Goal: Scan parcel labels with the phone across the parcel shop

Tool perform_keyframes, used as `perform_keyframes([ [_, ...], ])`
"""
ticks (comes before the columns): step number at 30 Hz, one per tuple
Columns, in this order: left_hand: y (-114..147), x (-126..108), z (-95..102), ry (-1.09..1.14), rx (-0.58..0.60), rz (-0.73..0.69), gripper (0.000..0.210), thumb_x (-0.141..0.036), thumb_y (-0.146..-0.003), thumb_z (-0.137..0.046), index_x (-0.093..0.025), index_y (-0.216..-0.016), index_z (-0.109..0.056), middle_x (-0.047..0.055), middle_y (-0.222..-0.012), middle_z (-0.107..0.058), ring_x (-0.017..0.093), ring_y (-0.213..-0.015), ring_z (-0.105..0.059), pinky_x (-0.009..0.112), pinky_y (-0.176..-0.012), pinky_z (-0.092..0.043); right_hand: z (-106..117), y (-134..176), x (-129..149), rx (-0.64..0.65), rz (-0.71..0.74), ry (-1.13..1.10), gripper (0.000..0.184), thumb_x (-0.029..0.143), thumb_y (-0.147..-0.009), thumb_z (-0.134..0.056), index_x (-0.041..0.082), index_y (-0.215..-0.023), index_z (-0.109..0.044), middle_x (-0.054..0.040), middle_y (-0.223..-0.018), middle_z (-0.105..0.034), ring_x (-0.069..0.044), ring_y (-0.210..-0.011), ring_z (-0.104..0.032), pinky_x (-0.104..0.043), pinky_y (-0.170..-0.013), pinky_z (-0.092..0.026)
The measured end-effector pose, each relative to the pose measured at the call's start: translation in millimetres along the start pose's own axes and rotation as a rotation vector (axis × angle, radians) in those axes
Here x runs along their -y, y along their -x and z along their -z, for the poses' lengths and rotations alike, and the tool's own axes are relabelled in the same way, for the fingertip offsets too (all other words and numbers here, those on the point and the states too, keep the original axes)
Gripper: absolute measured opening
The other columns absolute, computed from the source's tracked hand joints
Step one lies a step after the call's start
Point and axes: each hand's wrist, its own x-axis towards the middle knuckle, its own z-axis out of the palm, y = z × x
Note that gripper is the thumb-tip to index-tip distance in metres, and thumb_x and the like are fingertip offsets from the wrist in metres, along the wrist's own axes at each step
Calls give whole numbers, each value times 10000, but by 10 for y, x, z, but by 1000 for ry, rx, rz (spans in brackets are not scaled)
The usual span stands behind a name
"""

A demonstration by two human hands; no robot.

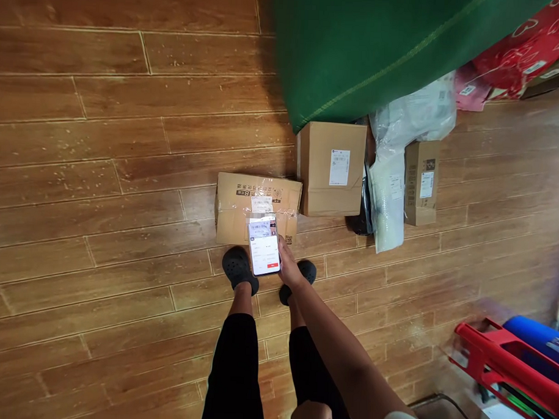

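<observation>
My right hand [288, 262] grips a smartphone [265, 252] along its right side, screen facing up at me. On the lit screen, a label picture sits above a white form with a red button. Just past the phone, a flattish cardboard box [233, 211] lies on the floor, taped, with dark printing and a white shipping label [261, 203] partly covered by the phone. At the bottom edge my left hand [311, 415] shows only in part, its fingers curled in; whatever they may hold is hidden.
A taller labelled carton [326, 199] touches the right of the box. Beyond it are a white plastic parcel [387, 207], a narrow carton [420, 202] and red bags [527, 53]. A green covered bulk [358, 47] stands behind. A red plastic frame [498, 358] stands lower right. My shoes [238, 269] flank the phone.
</observation>
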Motion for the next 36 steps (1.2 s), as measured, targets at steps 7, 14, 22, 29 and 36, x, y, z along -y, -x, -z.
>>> perform_keyframes([
  [7, -25, -8, 6, 0, -35, 6, 428, -401, -970, -474, -194, -1343, -514, 71, -1396, -479, 386, -1306, -400, 579, -1051, -377, 4, -45, -99, -17, -5, -13, 504, 590, -840, -579, 288, -1244, -568, -8, -1317, -637, -233, -1231, -567, -384, -1018, -470],
  [14, 24, -11, 72, 26, -14, 19, 481, -424, -959, -479, -222, -1395, -468, 71, -1423, -457, 387, -1312, -396, 582, -1042, -379, 43, -45, -96, -8, 10, 4, 506, 579, -852, -570, 291, -1268, -558, -6, -1345, -615, -250, -1277, -525, -409, -1054, -440],
  [22, 162, -27, 180, 97, 98, -69, 459, -439, -995, -383, -167, -1344, -507, 77, -1345, -509, 357, -1254, -466, 543, -1016, -422, 67, -51, -62, -1, 8, -3, 493, 586, -853, -572, 293, -1250, -569, -15, -1319, -626, -241, -1269, -535, -393, -1028, -459],
  [29, 138, -179, 403, 174, 199, -244, 445, -307, -854, -687, -285, -1273, -540, 20, -1310, -543, 270, -1174, -542, 499, -950, -498, 63, -56, -30, 27, 6, 6, 517, 581, -873, -542, 281, -1293, -531, -31, -1351, -598, -228, -1265, -531, -366, -1001, -475],
  [36, 296, -294, 547, 225, 221, -382, 362, -333, -886, -650, -296, -1236, -567, 47, -1325, -532, 224, -1146, -555, 413, -927, -511, 85, -52, -36, 46, 29, 21, 493, 558, -888, -532, 270, -1288, -543, -41, -1348, -595, -232, -1240, -546, -380, -1003, -467],
])
